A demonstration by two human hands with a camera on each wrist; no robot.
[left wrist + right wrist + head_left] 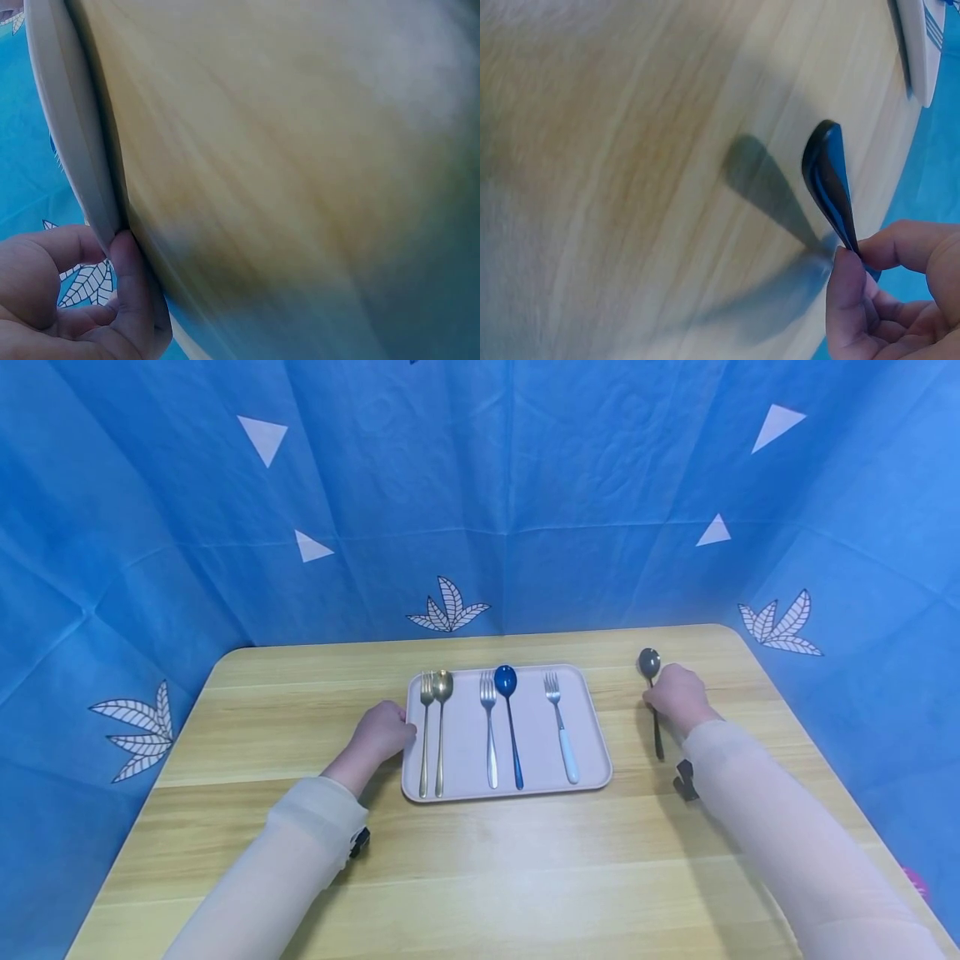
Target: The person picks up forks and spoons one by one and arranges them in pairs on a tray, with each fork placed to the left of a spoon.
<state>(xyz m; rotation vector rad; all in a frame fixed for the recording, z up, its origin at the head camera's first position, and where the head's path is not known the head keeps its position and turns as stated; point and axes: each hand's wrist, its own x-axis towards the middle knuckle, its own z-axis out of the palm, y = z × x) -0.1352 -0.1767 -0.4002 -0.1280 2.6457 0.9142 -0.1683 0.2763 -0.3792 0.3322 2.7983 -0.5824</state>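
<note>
At the left rim of a pale pink tray [463, 735], my left hand [381, 729] pinches the edge between thumb and finger, as the left wrist view confirms. On the tray lie a gold fork [427, 693], a gold spoon [443, 683], a silver fork [488, 689], a blue spoon [506, 679] and a fork with a light blue handle [567, 756]. Right of the tray, my right hand [678, 696] pinches a dark spoon [649, 662] by its handle, bowl pointing away from me. In the right wrist view the handle end [829, 169] stands above its shadow on the table.
Everything is on a light wooden table [517, 877] with rounded far corners. Blue cloth [570, 468] with white triangles and leaf prints hangs behind and along both sides. Dark wrist devices show beneath both sleeves.
</note>
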